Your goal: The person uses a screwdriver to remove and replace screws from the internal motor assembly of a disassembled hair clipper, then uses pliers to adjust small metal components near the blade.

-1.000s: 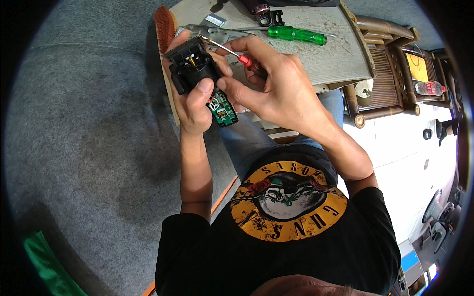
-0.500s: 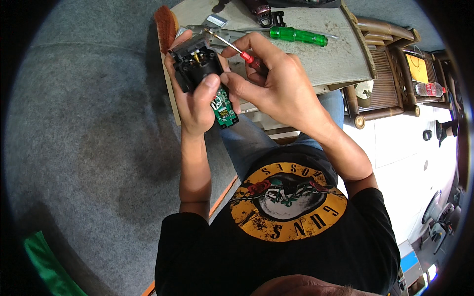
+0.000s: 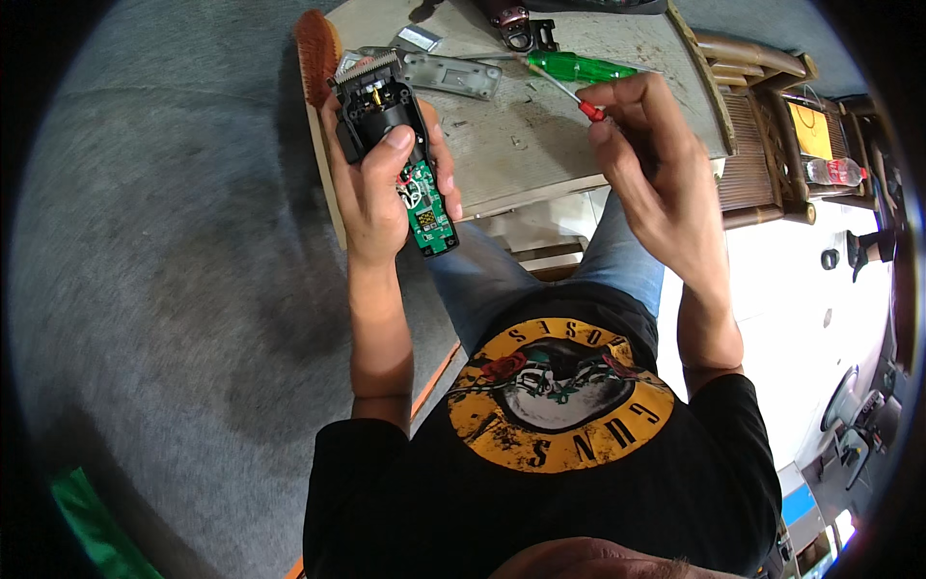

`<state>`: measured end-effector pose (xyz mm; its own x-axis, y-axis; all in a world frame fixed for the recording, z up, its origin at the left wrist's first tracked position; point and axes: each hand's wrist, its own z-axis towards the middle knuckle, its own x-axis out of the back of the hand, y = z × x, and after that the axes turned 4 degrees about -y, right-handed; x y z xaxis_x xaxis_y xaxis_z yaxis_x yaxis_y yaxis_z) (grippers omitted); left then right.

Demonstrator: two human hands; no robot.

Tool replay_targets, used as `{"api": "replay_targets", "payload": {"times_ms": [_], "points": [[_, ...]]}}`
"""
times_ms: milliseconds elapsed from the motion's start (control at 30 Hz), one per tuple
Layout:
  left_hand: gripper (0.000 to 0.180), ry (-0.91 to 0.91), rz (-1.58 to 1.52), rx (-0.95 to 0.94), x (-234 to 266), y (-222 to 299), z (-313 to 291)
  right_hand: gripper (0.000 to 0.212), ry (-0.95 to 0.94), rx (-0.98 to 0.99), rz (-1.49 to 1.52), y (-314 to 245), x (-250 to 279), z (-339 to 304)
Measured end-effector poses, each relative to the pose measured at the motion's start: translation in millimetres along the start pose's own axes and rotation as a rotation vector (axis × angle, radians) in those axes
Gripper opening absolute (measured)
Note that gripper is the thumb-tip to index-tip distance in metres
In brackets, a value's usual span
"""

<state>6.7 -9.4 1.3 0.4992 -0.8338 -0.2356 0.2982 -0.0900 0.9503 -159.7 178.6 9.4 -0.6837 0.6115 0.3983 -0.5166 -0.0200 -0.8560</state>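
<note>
My left hand grips an opened black hair clipper, toothed blade at its far end, thumb pressed on the body. A green circuit board hangs out of the clipper's near end below my palm. My right hand is off to the right, apart from the clipper, pinching a small red-handled screwdriver whose thin shaft points up and left over the table.
A worn wooden table carries a green-handled screwdriver, a grey metal cover plate, a brown brush at its left edge and a dark red tool at the back. A wooden rack stands right. Grey carpet lies left.
My right hand has pulled the red screwdriver away from the clipper to the right. My left hand has turned the clipper more upright, baring the circuit board.
</note>
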Motion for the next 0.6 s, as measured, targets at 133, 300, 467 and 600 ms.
{"api": "replay_targets", "payload": {"times_ms": [133,300,467,600], "points": [[0.035,-0.022,0.080,0.028,-7,1,-1,0.017,-0.118,-0.102,-0.108,-7,23,-15],[0.042,-0.094,0.064,0.088,-7,2,1,0.011,-0.148,0.047,-0.192,6,18,-26],[0.043,-0.211,0.195,0.120,-6,3,5,0.011,-0.156,0.048,-0.184,8,7,-28],[0.042,-0.205,0.191,0.143,-7,5,5,0.011,-0.147,0.030,-0.178,8,5,-30]]}}
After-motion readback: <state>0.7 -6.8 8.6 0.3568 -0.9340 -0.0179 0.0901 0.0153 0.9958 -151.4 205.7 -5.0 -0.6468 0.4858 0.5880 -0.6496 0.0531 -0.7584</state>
